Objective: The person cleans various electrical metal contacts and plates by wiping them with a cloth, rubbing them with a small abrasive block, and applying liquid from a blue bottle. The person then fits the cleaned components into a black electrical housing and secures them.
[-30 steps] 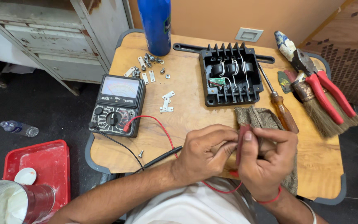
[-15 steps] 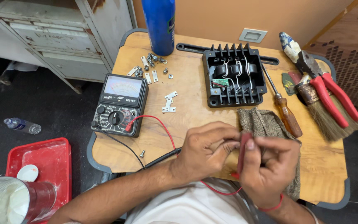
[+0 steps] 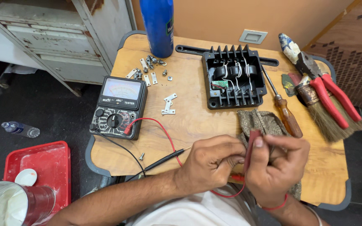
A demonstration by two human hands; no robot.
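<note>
My right hand grips a red test probe upright between thumb and fingers, over a brown cloth. My left hand pinches the same probe lower down; its tip is hidden between my fingers. The probe's red lead runs back to a black analog multimeter at the table's left. A black probe lies loose on the wood just left of my left hand. Beyond the cloth sits a black finned housing with white wires inside.
A screwdriver, red-handled pliers and a brush lie at the right. A blue bottle stands at the back, with small metal brackets and screws beside it. A red tray and a plastic bottle are on the floor.
Both hands have shifted slightly right over the cloth. The red probe now stands more upright in my right hand, with my left fingers closed against it.
</note>
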